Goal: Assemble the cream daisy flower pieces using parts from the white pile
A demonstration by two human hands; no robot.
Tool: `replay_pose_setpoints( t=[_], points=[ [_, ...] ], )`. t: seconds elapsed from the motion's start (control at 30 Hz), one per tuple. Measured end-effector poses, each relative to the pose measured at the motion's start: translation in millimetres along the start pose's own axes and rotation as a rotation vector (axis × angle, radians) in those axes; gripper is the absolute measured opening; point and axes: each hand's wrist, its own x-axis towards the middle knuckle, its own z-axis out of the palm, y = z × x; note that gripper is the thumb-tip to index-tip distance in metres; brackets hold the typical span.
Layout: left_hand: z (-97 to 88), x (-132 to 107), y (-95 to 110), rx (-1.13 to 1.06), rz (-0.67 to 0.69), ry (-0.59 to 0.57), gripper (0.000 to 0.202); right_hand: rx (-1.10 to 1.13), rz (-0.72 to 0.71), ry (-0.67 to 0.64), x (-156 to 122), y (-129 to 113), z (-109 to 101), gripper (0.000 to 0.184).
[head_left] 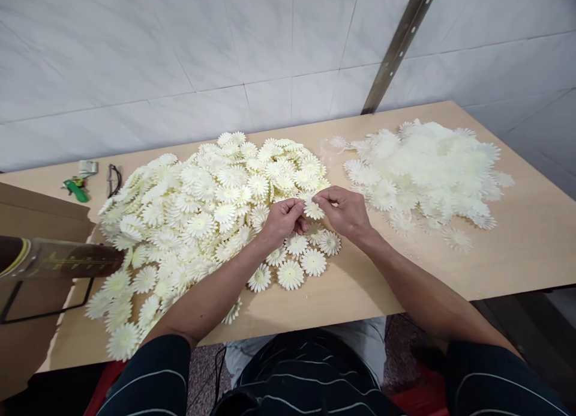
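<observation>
Flower [314, 211] in fingertip pinch

Over left pile's [202, 191] right edge. Right hand [345, 212] pinches it; left hand [283, 218] curled right beside it, grip unclear. Likely light, thin, bendy; petals may crease, so hold near centre. Bottle [60, 259], far left: dark brown contents. Carton [29, 347] beside it: contents not visible.

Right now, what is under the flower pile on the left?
Tan tabletop shows around the edges of the left flower pile; what lies beneath its middle is hidden by the flowers.
</observation>
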Motion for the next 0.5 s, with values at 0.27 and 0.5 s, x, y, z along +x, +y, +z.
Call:
replay_pose_setpoints(
  t=[0.27, 0.5],
  points=[
    [-0.6, -0.4, 0.5, -0.027, -0.016, 0.022, 0.049, 0.601, 0.412, -0.015, 19.1, 9.6, -14.0, 0.062],
    [-0.6, -1.9, 1.5, -0.027, -0.010, 0.024, 0.052, 0.596, 0.351, -0.097, 26.0, 18.7, -24.5, 0.055]
  ],
)
